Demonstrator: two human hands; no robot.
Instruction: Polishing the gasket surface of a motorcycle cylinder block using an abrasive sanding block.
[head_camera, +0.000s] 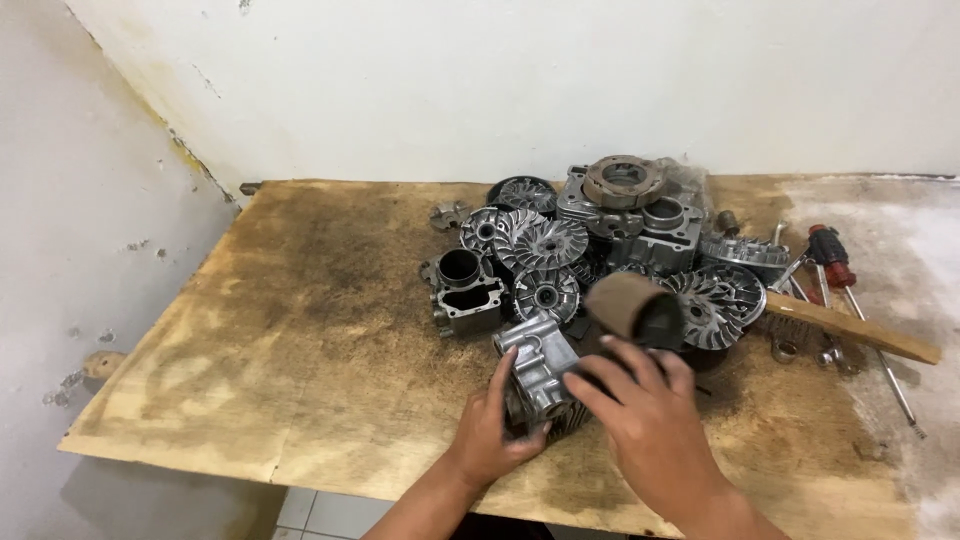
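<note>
The left hand has its grip closed around 1 grey metal cylinder block at the front of the wooden counter. The right hand grips 1 curled brown sandpaper sheet against it. Behind lie 1 second cylinder block and at least 5 finned pulley discs.

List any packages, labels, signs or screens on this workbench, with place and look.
None in view: only bare metal engine parts, hand tools and a wooden board. The left hand steadies a grey engine cylinder; the right hand holds a brown roll of sandpaper.
</note>
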